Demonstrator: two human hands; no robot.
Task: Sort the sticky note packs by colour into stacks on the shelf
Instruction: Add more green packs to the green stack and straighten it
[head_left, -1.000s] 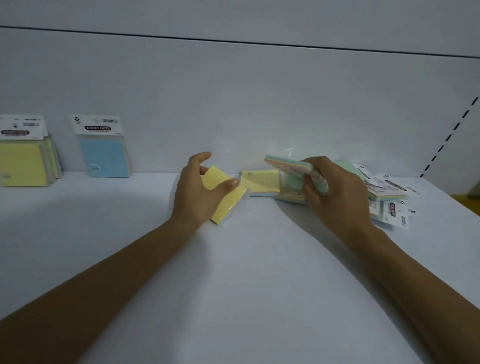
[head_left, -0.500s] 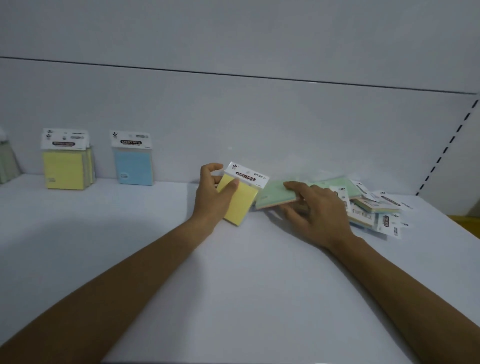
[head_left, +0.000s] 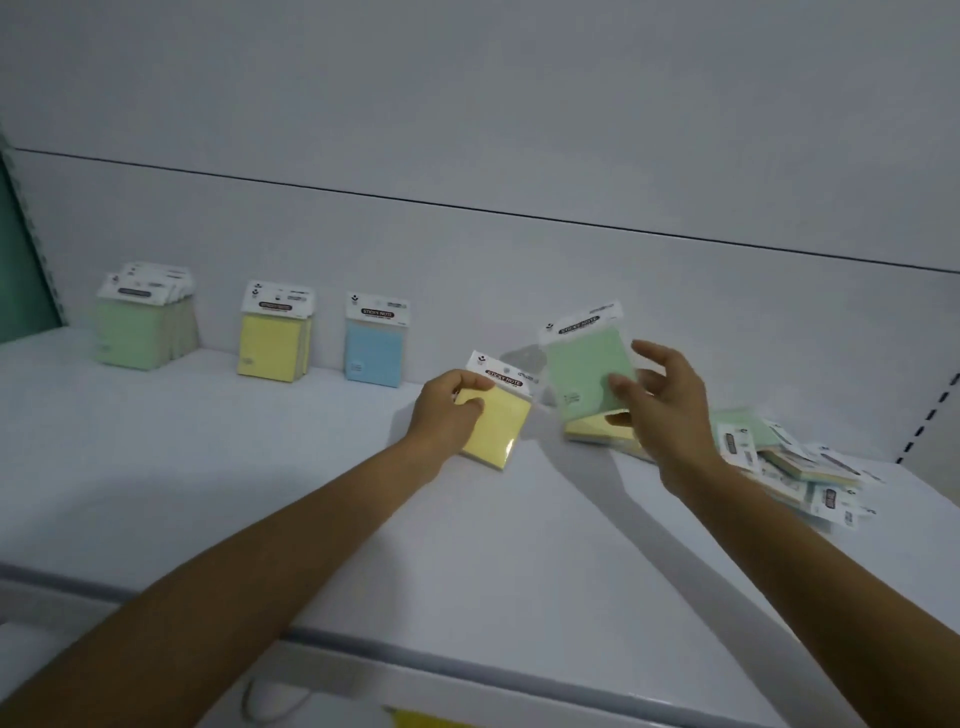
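White back wall: plain pale panels (head_left: 467, 130) rise behind everything, with one thin dark seam running across.
Shelf: a flat white board (head_left: 260, 493) with a rounded front edge carries all the packs.
Side posts: a green upright (head_left: 21, 260) stands at the far left; a dashed slotted strip (head_left: 930, 415) shows at the far right.
Unsorted heap: a loose pile of mixed wrapped sticky note packs (head_left: 795, 462) lies at the right of the shelf, white header cards splayed out, partly hidden by the right forearm.
Green stack: several green packs (head_left: 140, 327) stand leaning on the wall at far left.
Yellow stack: yellow packs (head_left: 272, 343) stand just right of the green ones.
Blue pack: one square blue pack (head_left: 375, 348) stands right of the yellow stack.
Left hand: the left hand (head_left: 447, 410) is closed on a square yellow sticky note pack (head_left: 498, 426), tilted, its lower edge on or just above the shelf.
Right hand: the right hand (head_left: 670, 405) has its fingers spread, thumb and fingertips pinching a green sticky note pack (head_left: 584, 371) raised above another yellow pack (head_left: 592, 428) on the shelf.
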